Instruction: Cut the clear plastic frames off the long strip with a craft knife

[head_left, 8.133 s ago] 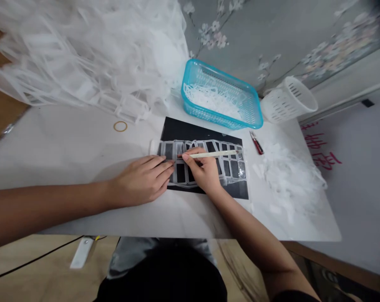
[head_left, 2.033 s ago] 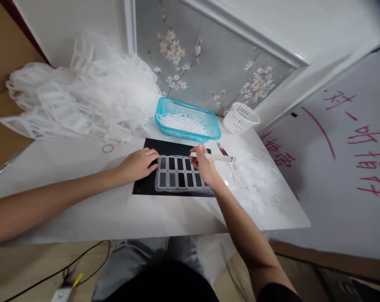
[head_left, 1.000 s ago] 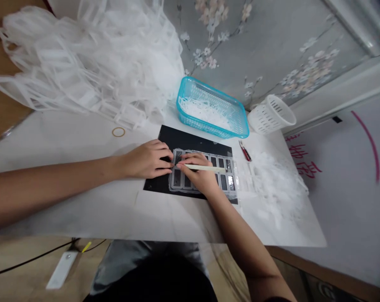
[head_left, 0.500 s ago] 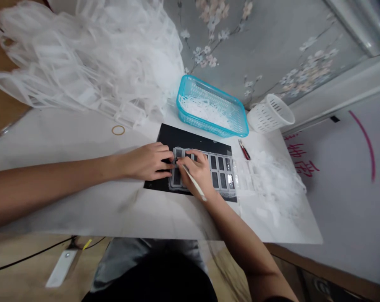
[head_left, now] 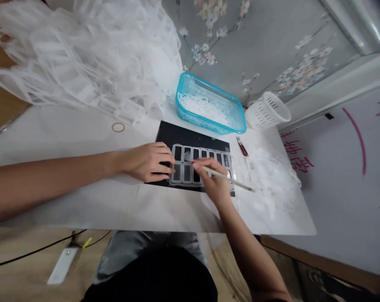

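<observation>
A clear plastic tray with two rows of rectangular compartments (head_left: 187, 172) lies on a black sheet (head_left: 192, 132). My left hand (head_left: 148, 162) lies at the tray's left end, its fingers spread and touching the rim. Over the tray's middle, my right hand (head_left: 214, 178) grips a thin, pale, pen-like stick (head_left: 235, 183). The stick's tip points left, close to the second column of compartments, and its tail sticks out to the right. A faint whitish patch shows in the compartment by the tip; I cannot tell what it is.
Behind the tray stands a blue basket (head_left: 208, 126) holding white strips, beside a white perforated basket (head_left: 267, 113). A large heap of translucent white frames (head_left: 92, 58) fills the back left. Red-handled cutters (head_left: 242, 147) and white scraps (head_left: 268, 180) lie right. A yellow ring (head_left: 118, 127) lies left.
My right hand has moved right along the tray, uncovering the left columns. The stick has swung from pointing toward me to lying more sideways. My left hand stays almost still.
</observation>
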`<state>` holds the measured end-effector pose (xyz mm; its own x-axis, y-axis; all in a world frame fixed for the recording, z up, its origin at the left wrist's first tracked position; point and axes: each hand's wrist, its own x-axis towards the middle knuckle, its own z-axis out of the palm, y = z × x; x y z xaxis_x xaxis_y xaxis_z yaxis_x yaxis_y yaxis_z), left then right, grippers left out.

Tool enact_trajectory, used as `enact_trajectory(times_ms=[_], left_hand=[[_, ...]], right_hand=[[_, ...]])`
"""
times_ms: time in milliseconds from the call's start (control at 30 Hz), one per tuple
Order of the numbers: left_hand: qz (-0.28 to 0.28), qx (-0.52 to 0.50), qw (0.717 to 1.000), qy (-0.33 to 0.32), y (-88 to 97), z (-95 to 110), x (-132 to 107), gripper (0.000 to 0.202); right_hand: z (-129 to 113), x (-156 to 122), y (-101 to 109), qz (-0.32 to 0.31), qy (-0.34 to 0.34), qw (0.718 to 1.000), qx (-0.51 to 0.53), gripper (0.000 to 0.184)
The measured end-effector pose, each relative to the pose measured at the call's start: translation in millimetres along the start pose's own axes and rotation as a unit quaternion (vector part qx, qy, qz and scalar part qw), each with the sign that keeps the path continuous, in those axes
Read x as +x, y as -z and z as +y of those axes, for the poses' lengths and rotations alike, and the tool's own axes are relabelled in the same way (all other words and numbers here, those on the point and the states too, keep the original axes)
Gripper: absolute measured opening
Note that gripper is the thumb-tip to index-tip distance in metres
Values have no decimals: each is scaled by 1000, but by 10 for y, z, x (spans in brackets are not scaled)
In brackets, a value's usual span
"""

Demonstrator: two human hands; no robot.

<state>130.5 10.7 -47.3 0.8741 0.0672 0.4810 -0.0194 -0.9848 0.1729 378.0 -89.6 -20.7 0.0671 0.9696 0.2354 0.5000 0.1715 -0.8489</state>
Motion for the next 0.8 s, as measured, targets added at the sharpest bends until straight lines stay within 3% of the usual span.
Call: enact_trajectory(times_ms=[67, 133, 533, 700, 800], left_hand=[[-32, -29, 998, -35, 18, 15, 4, 19], [-55, -51, 996, -44, 24, 28, 7, 20], [-78, -69, 994, -31, 0, 27, -2, 22], [-71, -58, 995, -40, 2, 29, 2, 22], [-72, -52, 995, -45, 3, 32, 9, 22]], right_hand=[[-38, -181, -129, -75, -14, 997, 12, 9], [-41, -278, -198, -97, -34, 995, 18, 9], [-18, -292, -257, -96, -86, 991, 47, 14], [-43, -280, -270, -102, -82, 991, 37, 14], [-67, -320, -278, -100, -41, 994, -8, 11]])
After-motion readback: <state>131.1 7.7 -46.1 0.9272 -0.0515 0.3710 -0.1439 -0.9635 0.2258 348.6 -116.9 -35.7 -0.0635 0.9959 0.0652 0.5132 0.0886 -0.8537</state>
